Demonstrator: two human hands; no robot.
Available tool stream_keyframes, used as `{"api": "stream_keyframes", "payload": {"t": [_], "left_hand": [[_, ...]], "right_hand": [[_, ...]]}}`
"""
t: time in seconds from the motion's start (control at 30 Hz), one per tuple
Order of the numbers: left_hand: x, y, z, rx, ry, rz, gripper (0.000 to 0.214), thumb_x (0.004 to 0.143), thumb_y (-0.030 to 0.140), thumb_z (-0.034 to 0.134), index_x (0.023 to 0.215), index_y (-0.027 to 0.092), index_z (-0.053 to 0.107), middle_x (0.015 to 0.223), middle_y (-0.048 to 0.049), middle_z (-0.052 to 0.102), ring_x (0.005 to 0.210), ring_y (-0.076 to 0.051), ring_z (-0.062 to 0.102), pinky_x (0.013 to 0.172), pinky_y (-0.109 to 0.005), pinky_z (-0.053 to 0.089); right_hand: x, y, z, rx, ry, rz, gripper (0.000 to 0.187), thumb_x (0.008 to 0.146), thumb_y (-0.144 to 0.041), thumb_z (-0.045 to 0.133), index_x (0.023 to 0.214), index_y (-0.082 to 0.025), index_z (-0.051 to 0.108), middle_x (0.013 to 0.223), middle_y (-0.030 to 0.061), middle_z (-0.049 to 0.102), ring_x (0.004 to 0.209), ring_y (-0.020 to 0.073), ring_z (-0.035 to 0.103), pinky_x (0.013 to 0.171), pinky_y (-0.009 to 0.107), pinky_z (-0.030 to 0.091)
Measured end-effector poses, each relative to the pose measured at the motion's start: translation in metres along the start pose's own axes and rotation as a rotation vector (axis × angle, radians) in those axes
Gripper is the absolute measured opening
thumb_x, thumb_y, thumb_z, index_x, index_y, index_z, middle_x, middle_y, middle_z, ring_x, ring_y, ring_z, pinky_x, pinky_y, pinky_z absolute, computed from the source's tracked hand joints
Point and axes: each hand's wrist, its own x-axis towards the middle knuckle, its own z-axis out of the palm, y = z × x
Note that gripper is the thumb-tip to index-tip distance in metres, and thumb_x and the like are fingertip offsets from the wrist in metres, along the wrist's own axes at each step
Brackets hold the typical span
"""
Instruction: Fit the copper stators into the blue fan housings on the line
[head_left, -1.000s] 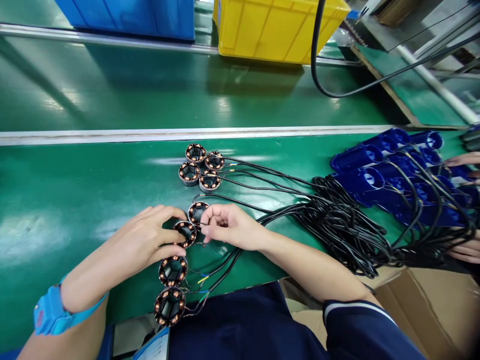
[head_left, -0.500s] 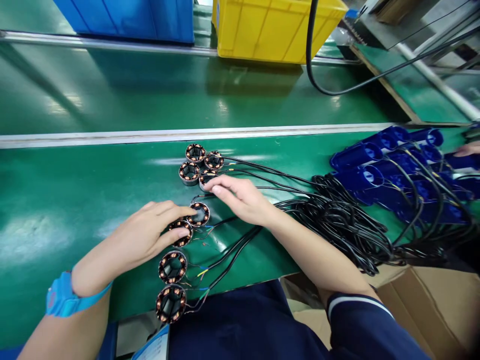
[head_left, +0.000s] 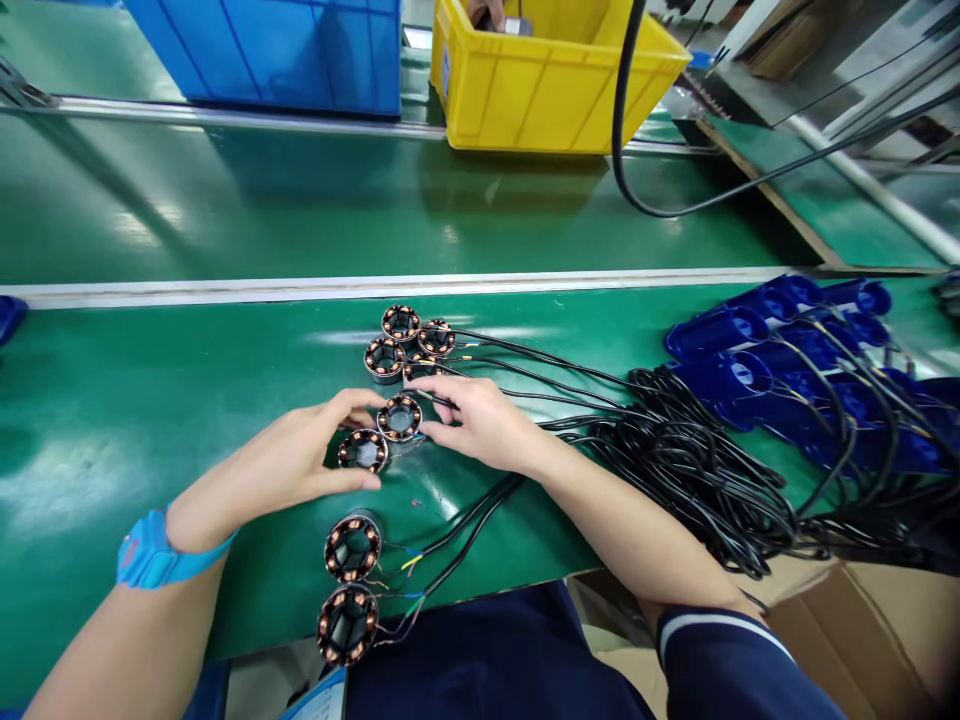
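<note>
Two motor stators with copper windings, an upper stator [head_left: 400, 397] and a lower stator [head_left: 341, 455], lie touching on the green bench between my hands. My left hand [head_left: 300, 450] curls round their left side, fingers at the upper one and thumb below the lower one. At the upper stator's right side, my right hand [head_left: 480, 425] has its thumb and index finger against the rim, a black lead passing under its fingers. A cluster of stators [head_left: 385, 378] sits just beyond. Nearer my body lie two more, a stator [head_left: 330, 550] and another stator [head_left: 324, 625].
Coiled black cables [head_left: 675, 450] heap to the right, beside blue plastic housings [head_left: 720, 375]. A blue crate [head_left: 300, 60] and a yellow crate [head_left: 532, 105] stand at the back; another person's hand [head_left: 487, 12] reaches into the yellow one. A black cable [head_left: 619, 130] hangs overhead.
The two middle stators now lie between both hands. My left fingers moved from on top of them to their left side; my right hand came down from the far cluster to the upper one.
</note>
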Motion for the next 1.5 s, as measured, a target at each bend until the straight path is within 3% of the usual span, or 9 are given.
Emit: {"api": "stream_keyframes", "payload": {"t": [0.17,0.4,0.63,0.8,0.9,1.03,1.13,1.23,1.5], "left_hand": [[-0.011,0.002,0.009,0.052,0.051,-0.001,0.064,0.083,0.037,0.075,0.136,0.030,0.040,0.127,-0.0014,0.066,0.109,-0.019,0.069,0.085,-0.027,0.056],[-0.022,0.004,0.010,0.084,0.088,0.004,0.073,0.082,0.037,0.077,0.141,0.028,0.033,0.124,-0.0054,0.067,0.106,-0.021,0.070,0.075,-0.028,0.057],[-0.029,0.012,0.007,0.174,0.126,0.059,0.060,0.088,0.030,0.069,0.139,0.029,0.037,0.129,-0.0052,0.064,0.110,-0.021,0.067,0.089,-0.034,0.055],[-0.028,0.013,-0.006,-0.025,-0.070,-0.035,0.072,0.084,0.034,0.075,0.143,0.034,0.034,0.128,-0.0010,0.066,0.111,-0.018,0.068,0.086,-0.028,0.055],[-0.023,0.007,-0.011,-0.093,-0.081,-0.050,0.068,0.086,0.048,0.075,0.143,0.036,0.040,0.124,-0.0001,0.067,0.110,-0.018,0.067,0.090,-0.027,0.055],[-0.010,0.003,-0.008,0.056,0.018,0.023,0.040,0.100,0.053,0.051,0.136,0.036,0.057,0.117,-0.0028,0.065,0.101,-0.017,0.066,0.087,-0.028,0.054],[-0.002,-0.001,-0.006,0.207,0.066,0.051,0.039,0.101,0.057,0.044,0.114,0.029,0.069,0.108,-0.0054,0.061,0.087,-0.017,0.064,0.077,-0.030,0.052],[-0.001,-0.008,-0.010,0.241,0.074,0.063,0.042,0.097,0.061,0.050,0.095,0.023,0.069,0.118,-0.0075,0.060,0.087,-0.018,0.064,0.079,-0.033,0.052],[-0.002,-0.013,-0.018,0.100,-0.008,0.106,0.032,0.101,0.050,0.050,0.094,0.026,0.070,0.134,-0.0013,0.064,0.114,-0.019,0.066,0.096,-0.032,0.051]], "right_hand": [[0.003,-0.004,0.002,-0.011,-0.120,0.086,0.051,0.081,-0.019,0.084,0.128,-0.018,0.066,0.064,-0.0096,0.046,0.059,0.0083,0.043,0.064,0.022,0.036],[0.005,-0.008,0.002,-0.108,-0.173,0.133,0.053,0.077,-0.030,0.088,0.127,-0.030,0.069,0.077,-0.0061,0.065,0.065,0.0105,0.052,0.065,0.023,0.035],[0.001,-0.012,-0.004,-0.280,-0.208,0.057,0.047,0.075,-0.037,0.086,0.120,-0.031,0.071,0.082,-0.0047,0.071,0.065,0.0132,0.058,0.063,0.025,0.034],[0.000,-0.011,0.017,-0.369,-0.039,0.189,0.058,0.081,-0.043,0.083,0.130,-0.019,0.065,0.064,-0.0037,0.062,0.061,0.0166,0.058,0.062,0.028,0.036],[0.002,-0.008,0.030,-0.122,-0.041,0.156,0.067,0.082,-0.035,0.083,0.140,-0.017,0.054,0.075,-0.0031,0.066,0.066,0.0147,0.060,0.066,0.027,0.042],[0.000,-0.007,0.024,0.348,-0.134,0.106,0.065,0.088,-0.037,0.078,0.142,-0.017,0.049,0.097,0.0012,0.071,0.077,0.0131,0.064,0.071,0.026,0.048],[-0.003,-0.006,0.013,0.434,-0.161,0.172,0.036,0.104,-0.042,0.051,0.127,-0.016,0.060,0.092,0.0026,0.073,0.080,0.0135,0.063,0.071,0.026,0.047],[-0.004,-0.002,0.011,0.426,-0.228,0.190,0.044,0.110,-0.041,0.034,0.100,-0.017,0.069,0.085,0.0033,0.074,0.082,0.0139,0.062,0.070,0.026,0.044],[0.008,0.011,0.032,0.914,-0.250,0.421,0.027,0.086,-0.039,0.071,0.101,-0.016,0.067,0.096,0.0050,0.073,0.064,0.0090,0.058,0.052,0.020,0.036]]}}
